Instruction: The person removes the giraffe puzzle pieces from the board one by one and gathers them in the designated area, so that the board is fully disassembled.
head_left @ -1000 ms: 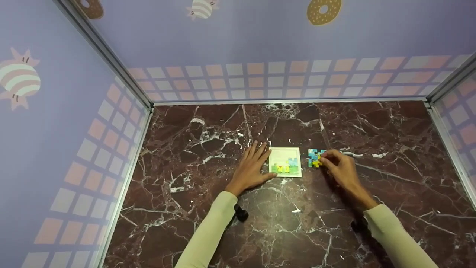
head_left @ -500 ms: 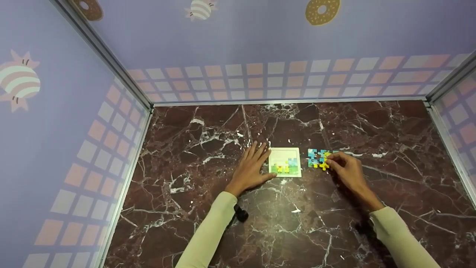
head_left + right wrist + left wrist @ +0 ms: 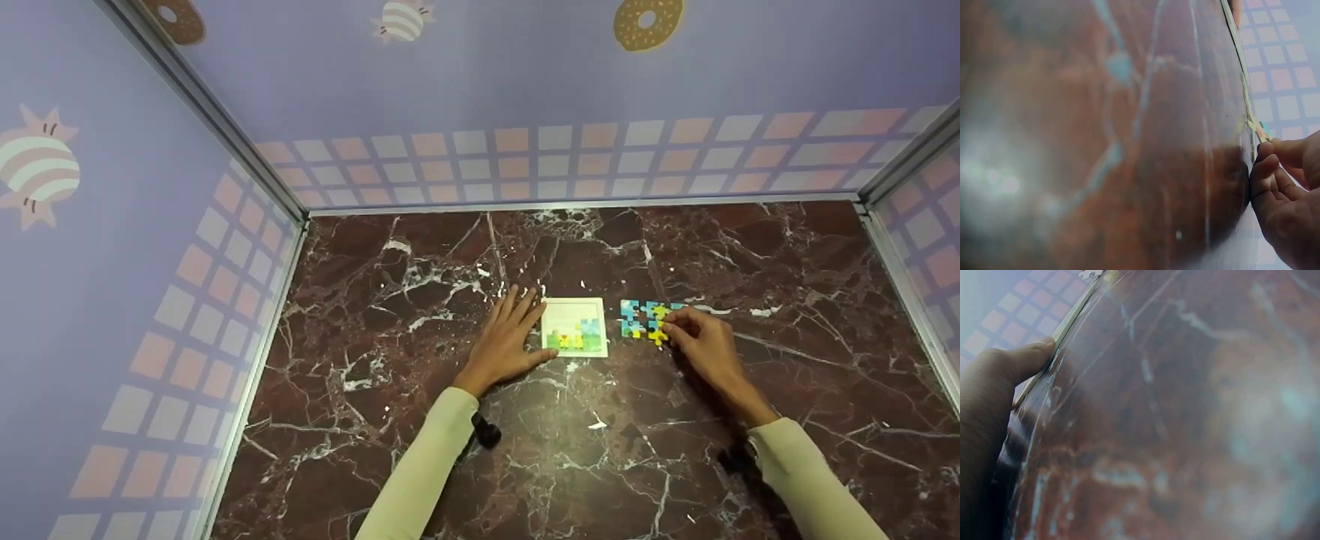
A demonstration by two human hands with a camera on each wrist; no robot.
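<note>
A small square puzzle tray (image 3: 571, 311) lies flat on the table, with a few joined green, yellow and blue pieces along its lower part. My left hand (image 3: 504, 345) rests at its left side, fingers spread and thumb (image 3: 1033, 360) on the lower edge. To the tray's right, a group of loose blue jigsaw pieces (image 3: 630, 318) lies on the tabletop. My right hand (image 3: 709, 349) pinches a yellow jigsaw piece (image 3: 658, 337) between thumb and forefinger; the right wrist view shows that piece (image 3: 1262, 134) tilted up. The hand hides part of the pieces beneath it.
The dark red marbled table (image 3: 420, 465) has small white flecks on it. A patterned back wall (image 3: 555, 165) and left wall (image 3: 180, 300) border it, with another wall (image 3: 930, 225) at the right.
My right hand has shifted right with the pinched yellow piece, and a gap now shows between it and the leftmost blue pieces. My left hand and the tray have stayed put.
</note>
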